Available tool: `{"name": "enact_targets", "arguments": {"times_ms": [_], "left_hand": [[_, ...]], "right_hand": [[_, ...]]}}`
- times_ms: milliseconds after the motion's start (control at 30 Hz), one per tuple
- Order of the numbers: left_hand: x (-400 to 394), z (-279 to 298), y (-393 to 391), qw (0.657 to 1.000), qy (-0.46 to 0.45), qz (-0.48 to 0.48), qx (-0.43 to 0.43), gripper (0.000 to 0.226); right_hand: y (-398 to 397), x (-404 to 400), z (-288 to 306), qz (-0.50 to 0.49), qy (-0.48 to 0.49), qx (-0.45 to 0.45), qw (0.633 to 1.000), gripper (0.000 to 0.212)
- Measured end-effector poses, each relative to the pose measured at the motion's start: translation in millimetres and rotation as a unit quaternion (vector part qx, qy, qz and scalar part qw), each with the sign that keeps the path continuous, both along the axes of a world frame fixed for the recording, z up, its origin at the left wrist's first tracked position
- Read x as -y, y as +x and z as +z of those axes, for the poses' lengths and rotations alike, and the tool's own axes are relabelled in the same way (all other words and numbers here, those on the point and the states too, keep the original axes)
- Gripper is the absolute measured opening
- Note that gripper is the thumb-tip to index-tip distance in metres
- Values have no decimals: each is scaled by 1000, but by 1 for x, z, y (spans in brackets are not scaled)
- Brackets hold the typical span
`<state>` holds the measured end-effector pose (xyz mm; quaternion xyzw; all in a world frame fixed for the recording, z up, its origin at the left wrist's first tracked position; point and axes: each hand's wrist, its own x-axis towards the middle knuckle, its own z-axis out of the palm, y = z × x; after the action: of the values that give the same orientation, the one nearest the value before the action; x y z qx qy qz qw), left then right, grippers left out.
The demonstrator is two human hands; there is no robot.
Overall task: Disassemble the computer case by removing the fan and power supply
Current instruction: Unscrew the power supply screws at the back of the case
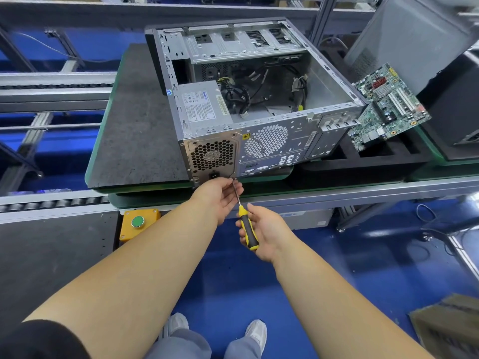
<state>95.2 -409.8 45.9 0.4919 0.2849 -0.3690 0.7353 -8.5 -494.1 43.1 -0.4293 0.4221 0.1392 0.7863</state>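
Computer case (259, 99) lies open on the surface (134, 130), power supply (204, 112) seated in its near corner. Right hand (267, 231) grips a screwdriver (247, 226); left hand (220, 195) pinches its shaft, hiding the tip and screw.

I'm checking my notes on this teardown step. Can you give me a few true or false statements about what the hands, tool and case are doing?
1. The right hand grips the screwdriver by its yellow and black handle. True.
2. The screwdriver tip is at the power supply rear grille's lower right corner. True.
3. The power supply lies outside the computer case. False: it sits inside, in the near left corner.
4. The motherboard is mounted in the case. False: it lies outside, right of it.
5. The left hand is by the screwdriver shaft. True.
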Motion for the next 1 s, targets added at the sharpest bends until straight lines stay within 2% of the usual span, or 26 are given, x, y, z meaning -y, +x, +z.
{"name": "enact_targets", "arguments": {"times_ms": [100, 633, 867, 1000], "left_hand": [[0, -1, 0, 1000, 6, -4, 3, 16], [-2, -2, -2, 999, 26, -8, 17, 14], [-1, 1, -2, 999, 41, 1, 13, 12], [0, 2, -3, 999, 43, 1, 11, 13]], "right_hand": [[0, 0, -1, 14, -14, 2, 1000, 37], [4, 4, -1, 18, -65, -8, 998, 14], [2, 2, 3, -25, 10, -28, 999, 20], [1, 4, 5, -18, -2, -32, 999, 22]]}}
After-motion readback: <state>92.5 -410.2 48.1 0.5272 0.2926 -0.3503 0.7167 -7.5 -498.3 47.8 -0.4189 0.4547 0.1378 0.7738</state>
